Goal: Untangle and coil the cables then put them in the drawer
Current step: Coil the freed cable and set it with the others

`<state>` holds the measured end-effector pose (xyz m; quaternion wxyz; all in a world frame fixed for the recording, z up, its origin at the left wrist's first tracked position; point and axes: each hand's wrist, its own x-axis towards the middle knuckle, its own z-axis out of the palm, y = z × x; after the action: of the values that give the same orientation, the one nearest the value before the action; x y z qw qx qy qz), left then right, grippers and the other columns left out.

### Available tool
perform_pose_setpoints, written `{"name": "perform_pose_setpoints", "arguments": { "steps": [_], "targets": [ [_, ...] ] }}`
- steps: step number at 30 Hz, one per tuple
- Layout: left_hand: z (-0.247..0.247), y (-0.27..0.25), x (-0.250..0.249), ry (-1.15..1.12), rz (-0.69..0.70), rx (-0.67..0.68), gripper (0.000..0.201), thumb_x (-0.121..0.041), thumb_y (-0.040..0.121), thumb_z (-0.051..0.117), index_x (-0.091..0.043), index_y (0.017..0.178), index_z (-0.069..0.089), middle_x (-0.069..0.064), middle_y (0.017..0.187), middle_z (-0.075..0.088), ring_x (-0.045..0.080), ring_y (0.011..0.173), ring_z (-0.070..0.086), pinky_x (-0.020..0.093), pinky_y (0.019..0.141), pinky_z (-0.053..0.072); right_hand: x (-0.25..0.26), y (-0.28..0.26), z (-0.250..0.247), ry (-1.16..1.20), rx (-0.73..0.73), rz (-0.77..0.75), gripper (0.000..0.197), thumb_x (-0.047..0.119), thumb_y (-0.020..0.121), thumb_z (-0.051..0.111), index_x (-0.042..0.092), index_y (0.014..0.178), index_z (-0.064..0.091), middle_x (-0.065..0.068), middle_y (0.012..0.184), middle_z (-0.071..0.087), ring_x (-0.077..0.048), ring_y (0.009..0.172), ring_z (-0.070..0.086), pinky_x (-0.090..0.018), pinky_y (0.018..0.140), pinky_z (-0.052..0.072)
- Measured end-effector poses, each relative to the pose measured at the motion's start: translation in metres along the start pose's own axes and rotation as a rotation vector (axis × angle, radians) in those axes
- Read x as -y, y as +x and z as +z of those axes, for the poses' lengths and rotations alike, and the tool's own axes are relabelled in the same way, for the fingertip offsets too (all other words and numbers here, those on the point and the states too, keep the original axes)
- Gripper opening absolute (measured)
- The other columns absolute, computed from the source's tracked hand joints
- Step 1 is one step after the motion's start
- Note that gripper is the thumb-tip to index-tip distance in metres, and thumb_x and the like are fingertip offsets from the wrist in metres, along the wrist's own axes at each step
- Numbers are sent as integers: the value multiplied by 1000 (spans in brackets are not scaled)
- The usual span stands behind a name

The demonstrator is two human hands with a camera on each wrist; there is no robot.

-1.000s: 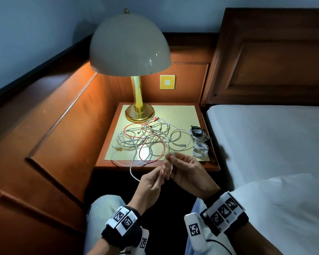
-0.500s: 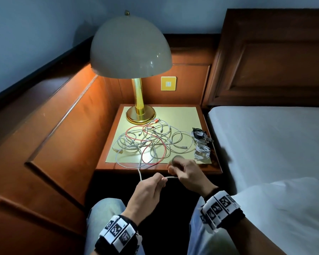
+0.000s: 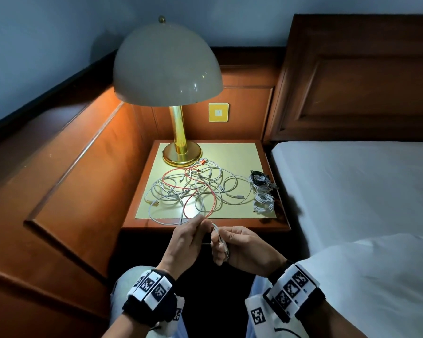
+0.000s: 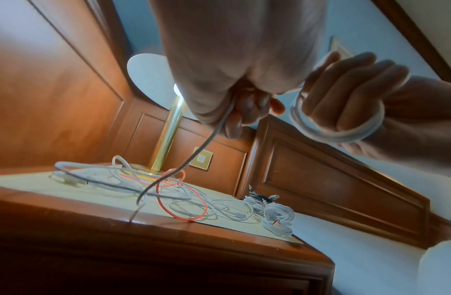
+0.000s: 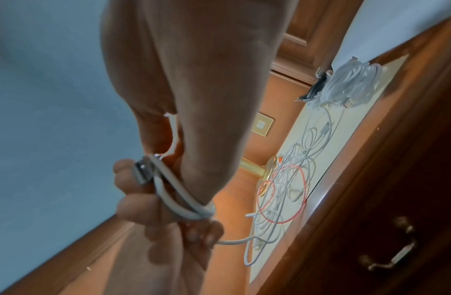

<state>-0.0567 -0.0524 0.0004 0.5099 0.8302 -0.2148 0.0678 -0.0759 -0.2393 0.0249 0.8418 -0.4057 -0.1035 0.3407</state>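
A tangle of white and red cables (image 3: 193,189) lies on the nightstand (image 3: 205,226). One white cable (image 4: 194,157) runs from it over the front edge up to my hands, just in front of the nightstand. My left hand (image 3: 200,225) pinches this strand between thumb and fingertips. My right hand (image 3: 217,245) holds a few loops of the same cable (image 4: 333,135) wound round its fingers, with the USB plug (image 5: 141,171) lying against them. The two hands nearly touch. The drawer handle (image 5: 393,259) shows on the nightstand's front, and the drawer is closed.
Coiled white and black cables (image 3: 263,191) lie at the nightstand's right edge. A brass lamp (image 3: 181,154) stands at the back. Wood panelling (image 3: 83,181) runs along the left, and the bed (image 3: 352,191) is on the right.
My left hand has come up and right to meet the right hand, bringing the strand onto the loops. The cable's slack over the nightstand edge has shortened.
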Motion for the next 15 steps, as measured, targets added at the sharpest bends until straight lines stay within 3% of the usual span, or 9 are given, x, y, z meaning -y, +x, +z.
{"name": "perform_pose_setpoints", "arguments": {
  "steps": [3, 6, 8, 11, 15],
  "targets": [
    [4, -4, -6, -106, -94, -35, 26, -21, 107, 45, -17, 84, 57, -8, 66, 64, 2, 59, 58, 26, 60, 50, 6, -2, 7, 70, 63, -54, 16, 9, 104, 47, -2, 106, 58, -8, 81, 52, -20, 76, 54, -31, 77, 48],
    [10, -7, 11, -56, -96, -66, 35, -44, 104, 43, -17, 92, 61, -1, 80, 67, 21, 72, 64, 39, 72, 55, 17, 1, 13, 142, 74, -159, 16, 5, 102, 47, -4, 108, 59, -11, 85, 58, -23, 79, 60, -32, 81, 50],
    [14, -12, 23, -19, -88, -73, 38, -43, 102, 43, -11, 93, 61, -4, 82, 65, 20, 76, 62, 34, 77, 52, 26, 5, 18, 175, 66, -224, 16, 4, 100, 50, -5, 109, 60, -14, 89, 61, -25, 84, 60, -33, 83, 52],
    [17, -15, 26, 39, -66, -72, 34, -38, 103, 41, -12, 85, 55, -8, 73, 57, 9, 68, 53, 26, 68, 46, 41, 11, 28, 184, 17, -317, 16, 4, 98, 55, -3, 107, 66, -14, 92, 62, -23, 85, 61, -31, 83, 53],
    [20, -17, 32, 99, -41, -37, 25, -23, 104, 43, -14, 82, 50, -8, 73, 52, 8, 67, 48, 19, 67, 41, 56, 22, 36, 195, -107, -517, 24, 4, 96, 48, 0, 101, 71, -13, 91, 66, -21, 86, 66, -29, 83, 56]
  ]
}}
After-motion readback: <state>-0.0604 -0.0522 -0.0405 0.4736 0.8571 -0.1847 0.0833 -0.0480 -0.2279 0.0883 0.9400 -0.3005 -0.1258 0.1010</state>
